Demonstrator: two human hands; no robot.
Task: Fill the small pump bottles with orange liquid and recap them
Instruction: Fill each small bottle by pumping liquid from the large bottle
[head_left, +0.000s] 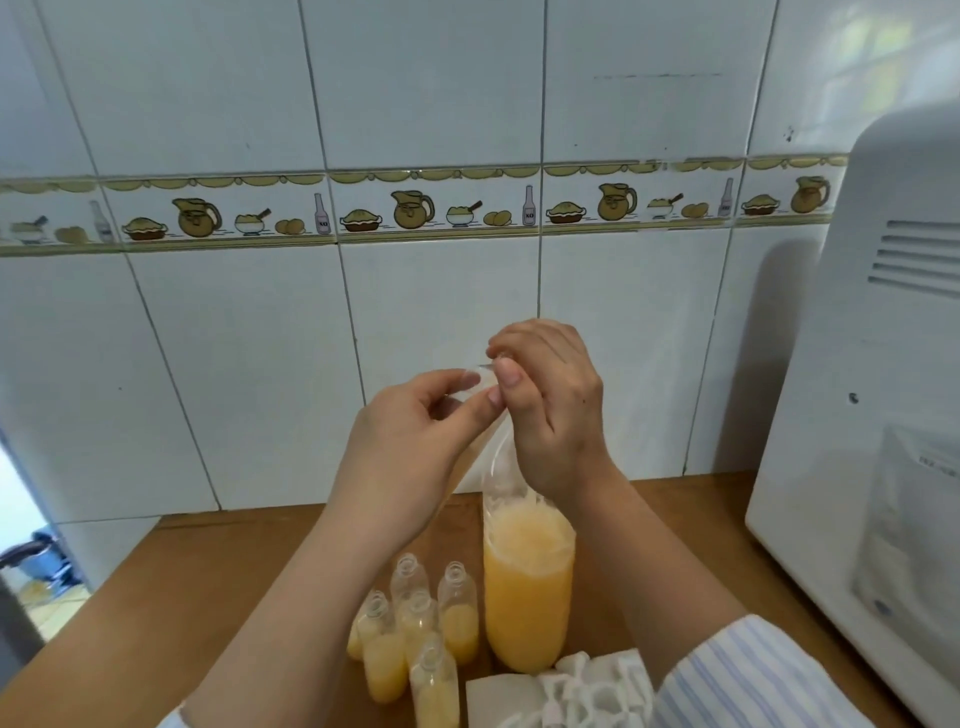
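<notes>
A clear plastic bag (527, 582) holding orange liquid stands on the wooden counter (223, 582). Its empty upper part rises to both hands. My left hand (415, 415) pinches the bag's top edge between thumb and fingers. My right hand (545, 400) pinches the same top edge right beside it. Several small clear bottles (415, 618) stand uncapped in a cluster left of the bag, each partly filled with orange liquid. White pump caps (587, 686) lie in a heap at the bottom edge, right of the bottles.
A white appliance (857, 467) stands on the counter at the right. A tiled wall (260, 338) closes the back. White paper (498, 699) lies under the pump caps. The counter's left edge drops off toward a floor at the far left.
</notes>
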